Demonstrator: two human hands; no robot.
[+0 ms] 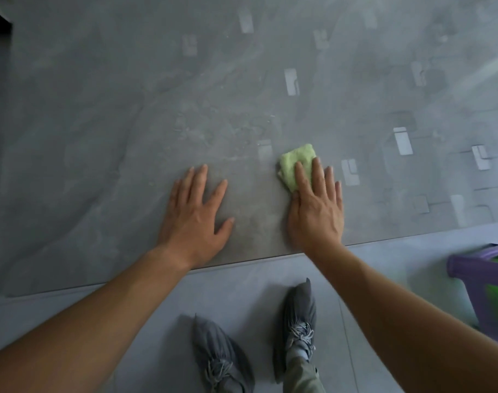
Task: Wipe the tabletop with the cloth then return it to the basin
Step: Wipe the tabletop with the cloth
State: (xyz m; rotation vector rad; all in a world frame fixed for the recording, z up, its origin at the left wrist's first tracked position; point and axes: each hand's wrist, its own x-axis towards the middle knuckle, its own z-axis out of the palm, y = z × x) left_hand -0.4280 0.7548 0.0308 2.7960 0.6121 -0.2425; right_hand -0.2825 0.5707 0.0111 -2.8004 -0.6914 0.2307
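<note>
A folded light green cloth [294,163] lies on the glossy grey tabletop [129,109], close to its near edge. My right hand [317,205] presses flat on the cloth's near half, fingers stretched over it. To the left, my left hand [198,214] rests palm-down on the bare tabletop with fingers spread and nothing in it. A purple basin [474,268] with something green inside shows at the right edge, below table height and partly cut off by the frame.
The table's near edge [242,260] runs diagonally across the lower middle. Below it is grey tiled floor [242,293] with my two feet in grey shoe covers [297,316]. Ceiling lights reflect as pale rectangles on the tabletop.
</note>
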